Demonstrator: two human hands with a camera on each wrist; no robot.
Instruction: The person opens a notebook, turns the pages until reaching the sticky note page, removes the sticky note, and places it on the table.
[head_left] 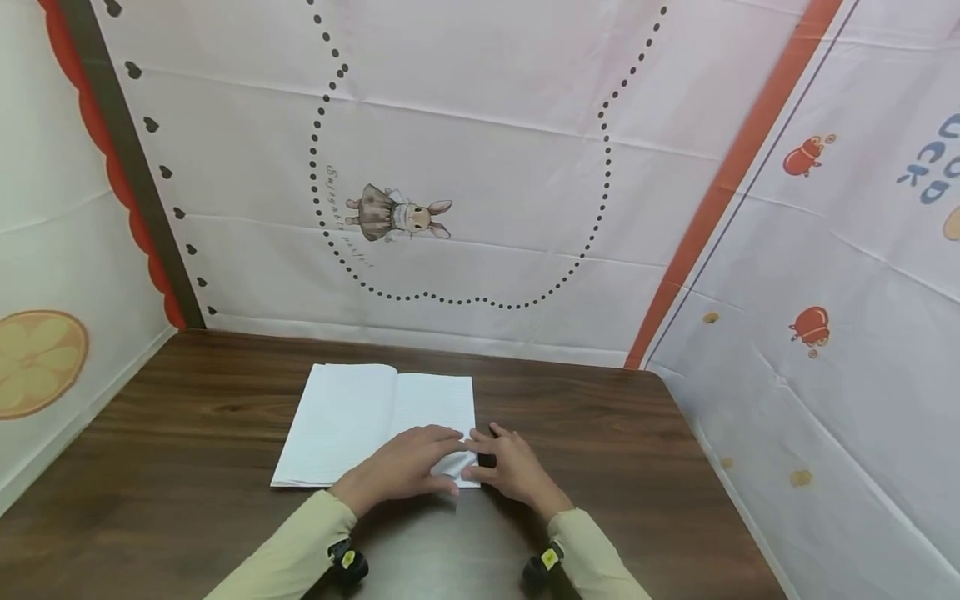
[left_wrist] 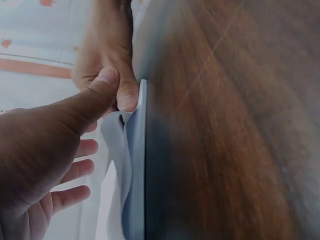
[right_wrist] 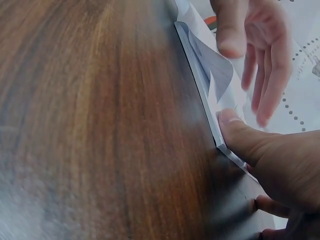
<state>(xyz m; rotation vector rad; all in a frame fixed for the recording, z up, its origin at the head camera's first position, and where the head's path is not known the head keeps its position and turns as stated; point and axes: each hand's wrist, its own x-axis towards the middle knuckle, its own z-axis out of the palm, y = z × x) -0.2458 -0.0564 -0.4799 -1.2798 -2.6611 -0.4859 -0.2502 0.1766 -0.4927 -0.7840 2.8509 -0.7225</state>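
Observation:
An open notebook [head_left: 348,421] with white lined pages lies on the brown wooden table. Over the lower part of its right page is my left hand [head_left: 401,465], fingers extended and apart from the paper in the right wrist view. My right hand [head_left: 519,468] is at the notebook's lower right corner. Its thumb [right_wrist: 235,125] presses on the paper there, while some of its other fingers reach past the edge near the tabletop. Between the hands, a page [right_wrist: 217,67] bulges up in a loose curl along the near edge, also visible as curled paper [left_wrist: 114,140] in the left wrist view.
The wooden tabletop [head_left: 225,400] extends around the notebook. White printed cloth [head_left: 487,183] hangs behind the table, with more cloth [head_left: 847,400] on the right side and on the left. A dark device [head_left: 348,562] is strapped to each wrist.

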